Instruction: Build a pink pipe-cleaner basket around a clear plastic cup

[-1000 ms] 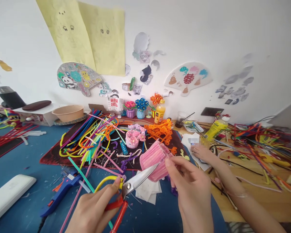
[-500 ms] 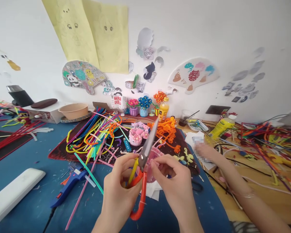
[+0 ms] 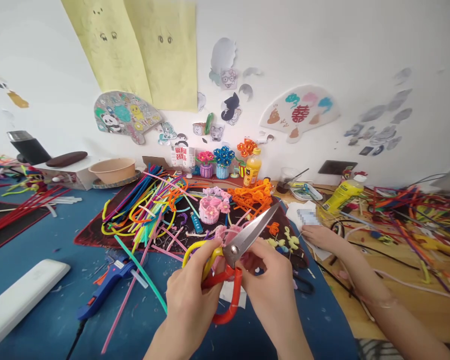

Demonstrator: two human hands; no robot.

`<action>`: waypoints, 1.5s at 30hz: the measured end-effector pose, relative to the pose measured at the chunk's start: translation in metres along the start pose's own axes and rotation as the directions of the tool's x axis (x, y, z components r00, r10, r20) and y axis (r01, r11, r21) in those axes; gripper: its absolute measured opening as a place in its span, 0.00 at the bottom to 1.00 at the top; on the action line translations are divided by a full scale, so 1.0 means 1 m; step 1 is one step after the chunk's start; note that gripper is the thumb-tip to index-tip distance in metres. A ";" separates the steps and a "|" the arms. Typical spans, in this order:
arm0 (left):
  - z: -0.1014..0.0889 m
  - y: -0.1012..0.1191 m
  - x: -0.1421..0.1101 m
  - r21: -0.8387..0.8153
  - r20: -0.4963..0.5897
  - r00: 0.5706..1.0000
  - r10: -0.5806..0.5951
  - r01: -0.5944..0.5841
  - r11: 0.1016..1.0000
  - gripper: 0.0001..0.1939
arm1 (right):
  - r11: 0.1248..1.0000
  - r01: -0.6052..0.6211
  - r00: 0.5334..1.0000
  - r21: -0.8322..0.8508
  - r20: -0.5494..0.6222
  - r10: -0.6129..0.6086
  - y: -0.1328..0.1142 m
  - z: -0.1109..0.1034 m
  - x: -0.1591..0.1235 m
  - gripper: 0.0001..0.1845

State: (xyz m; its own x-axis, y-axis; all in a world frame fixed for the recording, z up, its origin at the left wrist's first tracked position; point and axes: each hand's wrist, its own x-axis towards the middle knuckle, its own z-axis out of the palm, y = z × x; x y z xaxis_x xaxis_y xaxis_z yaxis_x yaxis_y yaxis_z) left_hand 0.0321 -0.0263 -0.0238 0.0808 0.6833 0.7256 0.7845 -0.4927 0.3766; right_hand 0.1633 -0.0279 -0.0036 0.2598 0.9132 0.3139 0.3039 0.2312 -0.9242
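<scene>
In the head view, the left hand (image 3: pixel 189 285) has its fingers closed about the handles of the scissors (image 3: pixel 254 231), blades together and slanting up to the right, apparently so the tip clears the right hand (image 3: pixel 272 277). The right fingers are curled behind the blades; whether they grip anything cannot be told. The pink piece (image 3: pixel 222 231) is between the hands, mostly hidden; its visible edge appears fuzzy and bumpy.

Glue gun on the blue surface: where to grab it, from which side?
Probably by its blue handle, from the near left: it slants that way, uncovered, with the cord trailing off its near end, while the teal stem passes close to the far end.
</scene>
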 end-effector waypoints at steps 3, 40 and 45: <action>0.000 0.001 -0.002 0.038 -0.015 0.999 0.046 -0.046 0.998 0.12 | 1.000 -0.018 1.000 -0.004 -0.002 0.018 0.000 0.000 -0.001 0.07; -0.001 -0.085 -0.043 0.611 0.408 0.805 -0.431 0.110 0.784 0.20 | 0.990 0.090 0.990 0.108 -0.122 -0.077 0.011 -0.016 -0.001 0.05; -0.005 -0.059 -0.027 0.601 0.406 0.853 -0.327 0.020 0.799 0.14 | 0.983 0.183 0.967 0.005 -0.180 -0.179 0.005 -0.009 -0.006 0.04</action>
State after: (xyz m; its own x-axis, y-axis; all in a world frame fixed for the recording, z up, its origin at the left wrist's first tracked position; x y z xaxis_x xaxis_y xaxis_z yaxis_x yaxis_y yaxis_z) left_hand -0.0192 -0.0186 -0.0630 0.0627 0.9630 0.2621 0.9979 -0.0566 -0.0308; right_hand 0.1715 -0.0353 -0.0080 0.3622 0.7812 0.5084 0.3415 0.3963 -0.8523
